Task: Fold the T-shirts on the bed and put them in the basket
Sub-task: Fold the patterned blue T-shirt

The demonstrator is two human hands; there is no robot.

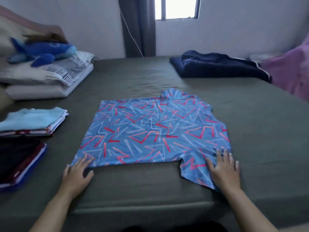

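- Head view: blue T-shirt (155, 129) with red and pale zigzag print lies spread flat mid-bed (133, 77), neck toward the right.
- Left hand (77, 173), fingers straight, presses the hem corner.
- Right hand (223, 169), flat and spread, presses the near sleeve.
- Folded stacks (33, 121) sit left.

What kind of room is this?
Most likely a bedroom: a big bed, stacked pillows with a blue plush toy on top, and a curtained window.
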